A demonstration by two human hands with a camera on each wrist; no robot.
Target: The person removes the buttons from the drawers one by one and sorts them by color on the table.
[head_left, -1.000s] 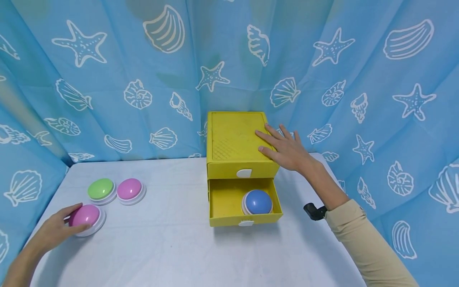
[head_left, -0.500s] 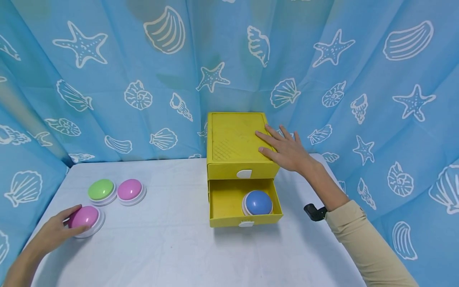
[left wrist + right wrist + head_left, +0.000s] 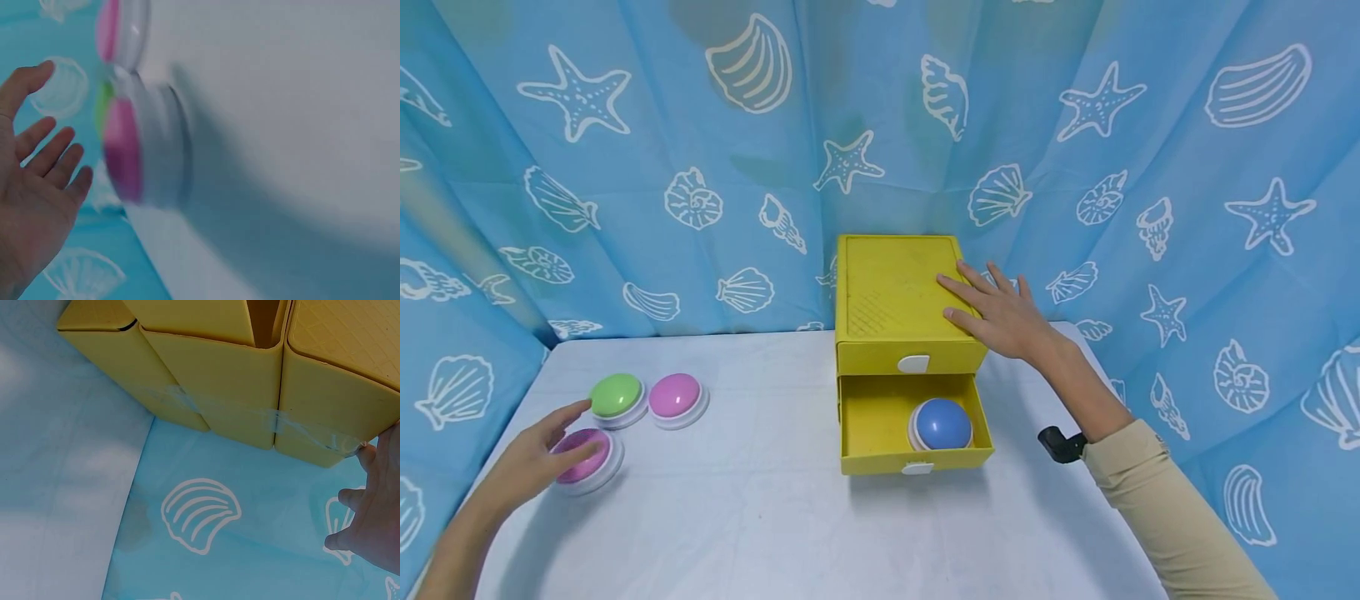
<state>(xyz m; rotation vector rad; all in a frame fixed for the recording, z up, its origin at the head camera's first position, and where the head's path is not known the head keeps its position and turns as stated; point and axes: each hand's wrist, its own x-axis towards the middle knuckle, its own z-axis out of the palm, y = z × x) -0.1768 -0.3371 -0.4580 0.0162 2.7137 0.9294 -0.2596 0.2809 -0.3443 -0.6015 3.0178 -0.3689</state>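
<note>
My left hand hovers with spread fingers over the nearest pink dome button, which has a white round base. In the left wrist view a gap shows between the hand and that pink button. A green dome button and a second pink dome button stand just behind. My right hand rests with spread fingers on the right top edge of a yellow drawer box. Its lower drawer is pulled out and holds a blue dome button.
A white-covered table bears everything. Behind and at both sides hangs a blue curtain with white shell and starfish prints. The upper drawer is closed. Clear tape runs along the box's side.
My left hand has let go of the nearest pink button and lifted up and slightly to the right. That button stays on the table. My right hand keeps its place on the box.
</note>
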